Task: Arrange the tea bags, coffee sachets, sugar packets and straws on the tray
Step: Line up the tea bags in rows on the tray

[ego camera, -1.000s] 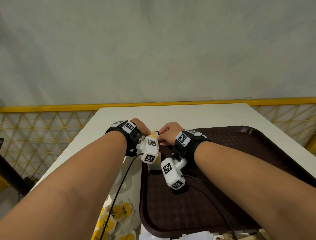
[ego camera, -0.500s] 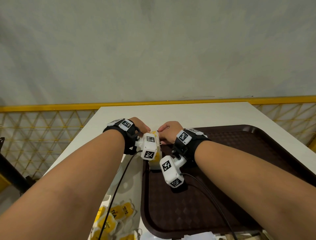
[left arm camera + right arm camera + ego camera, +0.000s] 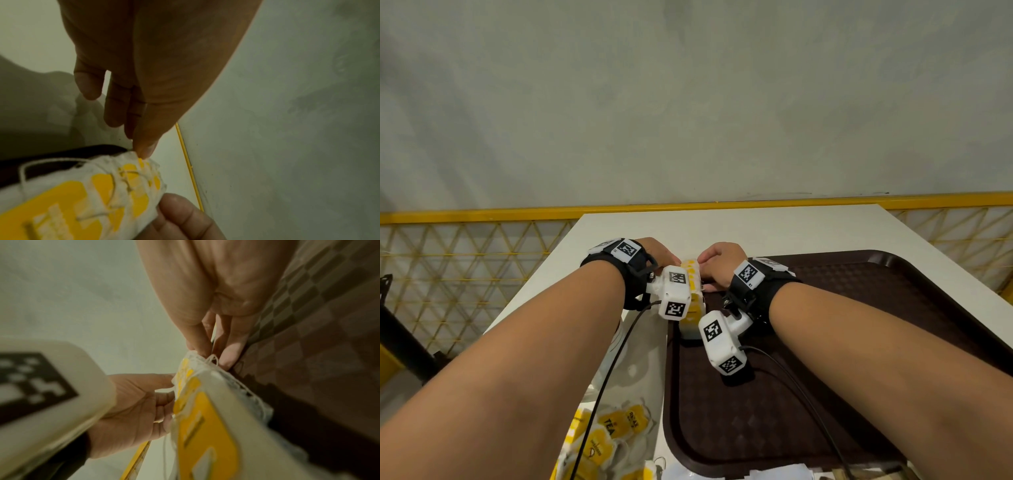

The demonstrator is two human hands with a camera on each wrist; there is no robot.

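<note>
Grey plaster wall (image 3: 688,102) at 12 o'clock, yellow rail and lattice fence (image 3: 465,260) along the far side and to 9 o'clock, w/ a white table (image 3: 722,229) in front of it. Dark brown tray (image 3: 859,308) lies on the table from centre out to 3 o'clock, patterned floor, raised rim. Both hands meet at the tray's far-left corner, approx. centre of the head view, on a row of tea bags (image 3: 693,294) w/ yellow tags standing on edge just inside the left rim. Left hand (image 3: 657,251) comes in from 8 o'clock: the wrist views show the thumb against the near side of the bundle's far end and the fingertips (image 3: 144,146) touching its top edge, so it pinches the bags. Right hand (image 3: 722,262) comes in from 4 o'clock, fingers curled down, pinching the same far end of the bundle together w/ a loop of white string; fingers (image 3: 228,356) sit right at the tray floor. A wrist camera w/ black-and-white markers is strapped on each forearm, cables trailing toward 6 o'clock. At 7 o'clock, off the tray on the table, a loose heap of more tea bags (image 3: 616,431), yellow labels reading TEA. White paper packets (image 3: 688,474) peek in at 6 o'clock, cut off by the frame edge; can't tell which kind.
</note>
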